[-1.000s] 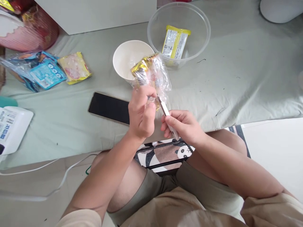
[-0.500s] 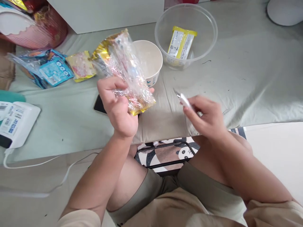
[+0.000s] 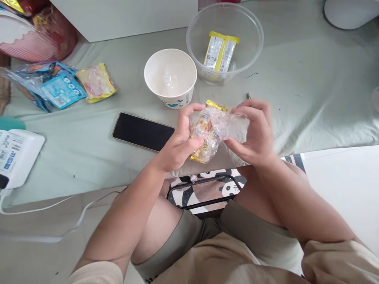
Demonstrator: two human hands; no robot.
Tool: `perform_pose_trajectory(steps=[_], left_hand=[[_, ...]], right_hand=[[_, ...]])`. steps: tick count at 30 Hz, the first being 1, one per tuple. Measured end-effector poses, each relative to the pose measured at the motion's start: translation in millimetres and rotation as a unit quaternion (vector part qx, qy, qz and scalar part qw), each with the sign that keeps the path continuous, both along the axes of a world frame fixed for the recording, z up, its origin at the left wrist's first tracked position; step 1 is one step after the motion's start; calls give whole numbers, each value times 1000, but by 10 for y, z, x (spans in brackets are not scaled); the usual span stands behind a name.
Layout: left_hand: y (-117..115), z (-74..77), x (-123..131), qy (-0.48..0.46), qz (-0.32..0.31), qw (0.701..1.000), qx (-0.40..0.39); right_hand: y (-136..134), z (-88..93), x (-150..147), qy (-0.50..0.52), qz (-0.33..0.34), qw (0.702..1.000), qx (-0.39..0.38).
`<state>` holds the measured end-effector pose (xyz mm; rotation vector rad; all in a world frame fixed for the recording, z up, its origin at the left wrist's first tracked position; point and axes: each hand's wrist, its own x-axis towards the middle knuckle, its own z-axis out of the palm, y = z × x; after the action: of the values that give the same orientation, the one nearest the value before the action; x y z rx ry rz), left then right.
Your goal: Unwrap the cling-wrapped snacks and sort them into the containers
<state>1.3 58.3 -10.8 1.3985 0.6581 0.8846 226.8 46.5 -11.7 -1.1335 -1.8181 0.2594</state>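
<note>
Just above the front edge of the cloth-covered surface, my left hand (image 3: 182, 144) grips a crumpled clear plastic packet (image 3: 205, 138) with yellow and gold parts. My right hand (image 3: 254, 132) has its fingers and thumb on the packet's loose clear end, at the right. A small dark tip (image 3: 248, 96) shows just beyond the right fingers; whether it is the blade tool and whether the hand holds it, I cannot tell. A black phone (image 3: 142, 132) lies to the left of my left hand. Behind the packet stands a white paper bowl (image 3: 152, 81) with clear plastic inside.
A clear round tub (image 3: 251, 59) holds a yellow and white packet (image 3: 220, 53). Farther left lie a yellow and pink packet (image 3: 97, 83) and blue packets (image 3: 63, 90). A white device (image 3: 28, 156) with a cable sits at the left edge; a pink basket (image 3: 38, 41) stands behind.
My left hand has brought the packet down and to the right, uncovering the phone and bowl. My right hand has moved onto the packet's end; the white-handled blade tool is no longer plainly visible.
</note>
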Motion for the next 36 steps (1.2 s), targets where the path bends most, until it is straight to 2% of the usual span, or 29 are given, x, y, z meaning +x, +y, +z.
perform_pose_trajectory(steps=[2,4,7,9,13,17,19,23,28,30,32,34,36], left_hand=[[-11,6,10,2,-21,1000,-23],[-24,16,14,6,-44,997,-57],[-28,30,21,6,-78,993,-91],[-15,29,32,20,-72,994,-80],[31,-23,51,42,-15,998,-49],[61,-87,61,16,32,997,-75],[66,-85,69,-14,49,992,-112],[73,-4,94,-75,102,976,-178],[89,106,112,-99,143,965,-196],[95,117,109,-95,160,963,-195],[101,108,100,-91,171,961,-195],[107,82,84,-85,166,963,-195],[110,43,66,-70,153,968,-184]], right_hand=[[6,2,-46,69,-40,996,-48],[40,-25,-45,173,-72,977,-102],[110,-103,13,307,-76,934,-168],[134,-143,53,330,-78,923,-181],[73,-105,50,235,-60,961,-134],[-40,1,-61,62,58,992,-92],[-76,24,-128,-3,78,994,-71],[-112,44,-212,-20,79,996,-35],[-146,100,-202,16,106,994,-28],[-165,115,-194,23,141,989,-22],[-186,128,-197,18,216,975,-45],[-205,149,-204,1,309,944,-117],[-213,184,-200,-17,384,899,-208]])
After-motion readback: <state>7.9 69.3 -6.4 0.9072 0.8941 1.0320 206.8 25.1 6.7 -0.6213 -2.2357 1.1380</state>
